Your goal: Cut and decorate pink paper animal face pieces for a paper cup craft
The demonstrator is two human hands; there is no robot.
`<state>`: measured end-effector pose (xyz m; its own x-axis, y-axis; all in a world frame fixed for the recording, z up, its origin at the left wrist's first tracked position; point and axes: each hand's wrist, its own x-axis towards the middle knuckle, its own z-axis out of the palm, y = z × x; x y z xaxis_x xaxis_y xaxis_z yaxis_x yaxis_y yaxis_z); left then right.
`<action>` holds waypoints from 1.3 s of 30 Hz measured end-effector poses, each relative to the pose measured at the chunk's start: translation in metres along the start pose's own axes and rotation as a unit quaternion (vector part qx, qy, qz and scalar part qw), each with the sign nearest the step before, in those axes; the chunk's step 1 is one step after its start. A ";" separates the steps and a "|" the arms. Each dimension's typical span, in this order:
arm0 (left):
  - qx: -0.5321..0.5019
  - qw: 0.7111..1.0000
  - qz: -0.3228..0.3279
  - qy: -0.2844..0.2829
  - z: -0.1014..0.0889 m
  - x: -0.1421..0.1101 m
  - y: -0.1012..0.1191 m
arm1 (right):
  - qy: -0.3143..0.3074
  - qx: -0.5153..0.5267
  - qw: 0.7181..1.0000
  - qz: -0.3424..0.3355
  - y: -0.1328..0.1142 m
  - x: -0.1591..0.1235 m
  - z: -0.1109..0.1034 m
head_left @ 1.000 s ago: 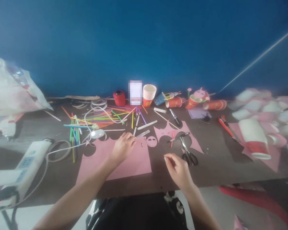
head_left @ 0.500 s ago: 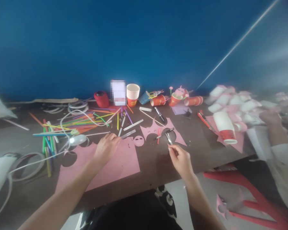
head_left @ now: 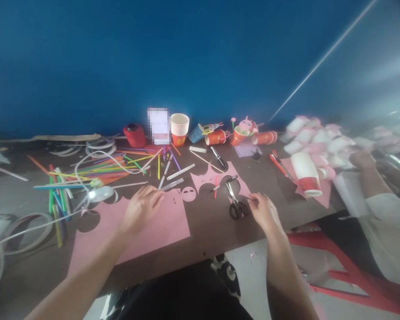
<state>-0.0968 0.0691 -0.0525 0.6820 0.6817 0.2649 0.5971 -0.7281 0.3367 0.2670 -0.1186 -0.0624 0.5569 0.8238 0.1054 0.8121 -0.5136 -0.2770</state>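
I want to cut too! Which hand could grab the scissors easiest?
Probably the right hand: it sits just beside the scissors. The left hand rests on the pink paper sheet, farther away.

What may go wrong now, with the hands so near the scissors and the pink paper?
The right hand lies beside the scissors, whose blades look open; a blind reach might nick a finger. The left hand presses the pink sheet, and sliding it might push the small pink face cutout under the straws.

Craft workshop: table (head_left: 216,226) strewn with paper cups (head_left: 180,129), pink paper (head_left: 153,226), scissors (head_left: 235,202).
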 end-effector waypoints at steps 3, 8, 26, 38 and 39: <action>-0.012 1.000 0.020 -0.007 0.003 -0.005 0.011 | -0.024 0.022 0.999 -0.015 -0.015 -0.004 0.004; -0.022 0.995 0.085 -0.054 0.012 -0.010 0.037 | -0.079 0.029 0.996 -0.036 -0.032 -0.018 -0.001; -0.070 0.974 0.136 -0.169 0.028 -0.023 0.089 | -0.005 0.001 0.999 0.042 0.014 -0.014 -0.035; -0.091 0.975 0.119 -0.167 0.031 -0.030 0.089 | -0.040 0.003 0.999 -0.026 -0.029 -0.025 0.004; -0.093 0.975 0.119 -0.165 0.032 -0.030 0.088 | -0.046 -0.001 0.999 -0.028 -0.029 -0.024 0.006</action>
<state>-0.0515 -0.0181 -0.0593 0.9089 0.4127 0.0602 0.3396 -0.8161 0.4677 0.2296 -0.1219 -0.0625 0.4930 0.8694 0.0321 0.8416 -0.4672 -0.2708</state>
